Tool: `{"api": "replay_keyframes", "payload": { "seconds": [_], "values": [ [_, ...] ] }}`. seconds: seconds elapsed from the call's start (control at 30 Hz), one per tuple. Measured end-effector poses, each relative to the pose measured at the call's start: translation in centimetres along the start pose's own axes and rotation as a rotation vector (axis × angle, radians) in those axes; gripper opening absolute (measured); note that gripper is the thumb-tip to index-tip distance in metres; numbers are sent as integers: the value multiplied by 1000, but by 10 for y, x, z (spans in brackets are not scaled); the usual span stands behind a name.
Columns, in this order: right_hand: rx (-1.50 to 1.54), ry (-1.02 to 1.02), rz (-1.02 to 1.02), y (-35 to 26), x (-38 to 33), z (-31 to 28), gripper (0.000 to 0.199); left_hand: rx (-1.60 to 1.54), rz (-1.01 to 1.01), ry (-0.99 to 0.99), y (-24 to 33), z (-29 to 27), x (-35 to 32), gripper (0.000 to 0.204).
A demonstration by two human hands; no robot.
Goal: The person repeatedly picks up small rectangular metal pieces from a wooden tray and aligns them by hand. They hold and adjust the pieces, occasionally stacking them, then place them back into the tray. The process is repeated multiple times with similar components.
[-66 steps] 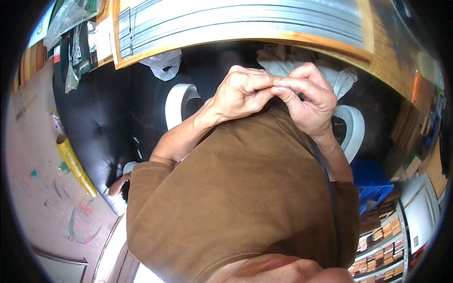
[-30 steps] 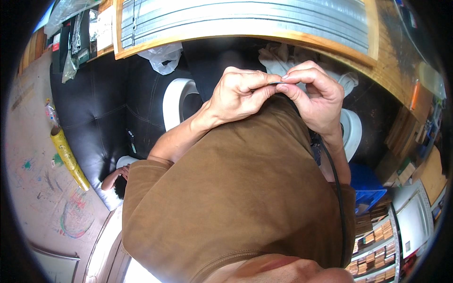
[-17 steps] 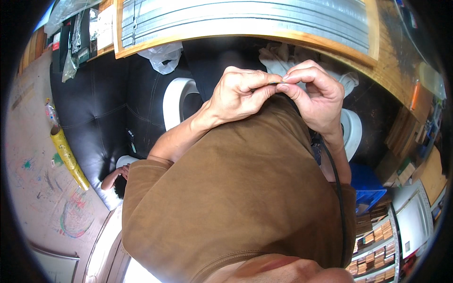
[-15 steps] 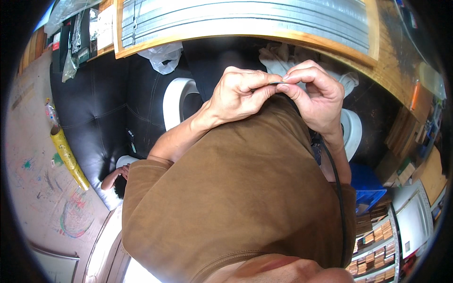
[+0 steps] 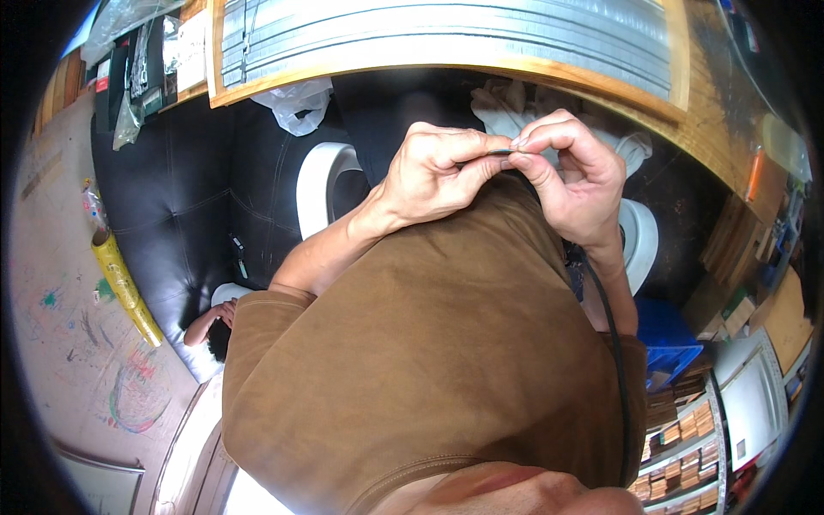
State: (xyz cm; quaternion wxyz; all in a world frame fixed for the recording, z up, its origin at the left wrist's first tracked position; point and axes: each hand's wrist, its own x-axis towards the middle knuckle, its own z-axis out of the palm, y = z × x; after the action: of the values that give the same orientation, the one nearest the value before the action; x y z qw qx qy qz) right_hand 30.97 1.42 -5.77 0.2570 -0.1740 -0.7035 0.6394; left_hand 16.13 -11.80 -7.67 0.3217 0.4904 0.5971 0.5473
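Observation:
My left hand [image 5: 433,172] is closed in a pinch, thumb against forefinger, on a thin dark strip [image 5: 498,153]. Thumb and forefinger of my right hand [image 5: 579,176] pinch the same strip at its other end, and the two hands' fingertips almost touch. Only a short sliver of the strip shows between them; its kind is too small to tell. Both hands are raised in front of my brown shirt [image 5: 429,343], just short of a wooden-framed panel [image 5: 455,73] with silvery slats. A black cable [image 5: 616,343] runs down past my right arm.
White chair armrests [image 5: 313,189] flank me, over black padded upholstery [image 5: 184,172]. At the left lies a yellow roll [image 5: 127,287]; another person's arm [image 5: 206,326] shows nearby. A white plastic bag [image 5: 300,107] hangs under the panel. To the right are a blue crate [image 5: 669,343] and shelves of wood pieces [image 5: 687,429].
My right fingertips have shifted very slightly along the strip. Otherwise both hands keep the same place and pinch.

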Motion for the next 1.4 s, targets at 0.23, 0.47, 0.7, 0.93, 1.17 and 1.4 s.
{"api": "replay_keyframes", "payload": {
  "seconds": [0.23,0.47,0.7,0.93,1.17,1.4],
  "values": [
    [-155,-19,-54,-4,2,1,9,-16,-21,15,-1,1,-2,20],
    [-154,5,-59,-1,0,2,9,1,-34,-24,1,-2,0,20],
    [-425,200,36,-42,-6,-38,9,-25,-33,3,3,-2,-1,19],
    [-915,726,-172,-94,15,-120,11,-2,-48,-51,3,-2,2,19],
    [-519,-3,-35,-62,12,-22,11,9,-82,-29,5,-2,-1,19],
    [-321,-16,-28,-37,7,1,15,-16,-33,-25,14,-4,5,22]
  ]
}}
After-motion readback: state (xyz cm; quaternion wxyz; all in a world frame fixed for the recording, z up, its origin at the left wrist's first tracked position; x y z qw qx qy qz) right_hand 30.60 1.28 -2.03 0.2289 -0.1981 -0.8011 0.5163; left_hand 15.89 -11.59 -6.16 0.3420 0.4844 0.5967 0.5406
